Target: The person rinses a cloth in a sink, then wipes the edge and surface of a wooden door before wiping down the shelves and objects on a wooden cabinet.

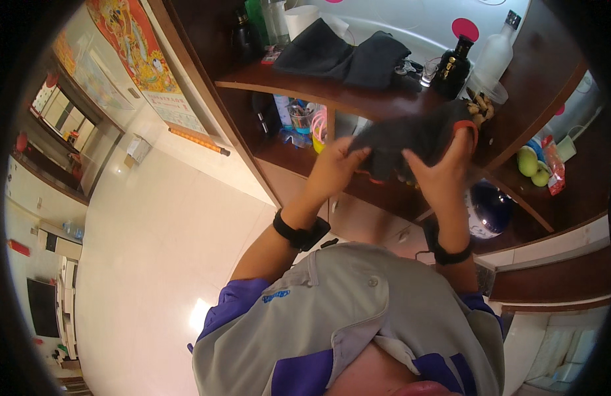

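Observation:
My left hand [337, 166] pinches the near left edge of a black cloth item with orange-red trim [402, 138]. At its other end, my right hand [446, 161] has hold of the cloth, with the trimmed edge lying by my fingers. The cloth hangs slightly blurred between both hands, before a dark wooden shelf unit [305, 91]. Just beyond it on the shelf lie two dark folded cloths, a left one [313, 54] and a right one [377, 57]. What kind of item the held cloth is, I cannot tell.
A black bottle [451, 72], a frosted white bottle [496, 54] and a small glass [428, 72] stand to the shelf's right. Ginger-like roots [479, 106] sit near my right hand. Lower compartments hold a pen cup [301, 119], green fruit [527, 161] and a blue-and-white jar [486, 208].

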### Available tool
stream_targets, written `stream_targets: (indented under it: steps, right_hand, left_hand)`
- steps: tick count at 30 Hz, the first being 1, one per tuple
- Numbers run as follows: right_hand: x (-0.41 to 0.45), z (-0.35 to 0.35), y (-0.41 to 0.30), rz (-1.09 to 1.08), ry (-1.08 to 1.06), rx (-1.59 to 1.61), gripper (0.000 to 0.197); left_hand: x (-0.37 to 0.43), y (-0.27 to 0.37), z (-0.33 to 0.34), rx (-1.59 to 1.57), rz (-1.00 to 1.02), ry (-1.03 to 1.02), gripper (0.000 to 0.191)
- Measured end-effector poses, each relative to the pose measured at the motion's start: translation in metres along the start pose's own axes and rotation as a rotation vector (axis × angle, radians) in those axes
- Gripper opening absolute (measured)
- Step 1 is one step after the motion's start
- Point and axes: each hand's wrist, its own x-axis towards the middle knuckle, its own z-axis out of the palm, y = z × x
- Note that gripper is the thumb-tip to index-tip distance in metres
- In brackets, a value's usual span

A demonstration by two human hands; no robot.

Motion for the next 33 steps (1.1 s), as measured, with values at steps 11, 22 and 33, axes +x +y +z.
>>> stream_targets:
  steps: [11,22,33]
  right_hand:
    - [0.003,-0.002,0.010,0.052,-0.045,-0.479,0.069]
    - [0.034,0.039,0.013,-0.126,-0.203,-0.421,0.045]
    - [0.040,0.080,-0.018,-0.284,-0.211,-0.333,0.043]
  left_hand:
    - [0.013,0.007,-0.017,0.182,0.113,0.145,0.025]
    - [0.015,0.009,-0.060,-0.040,0.035,0.357,0.025]
    - [0.037,0.050,-0.053,0.232,0.308,0.622,0.023]
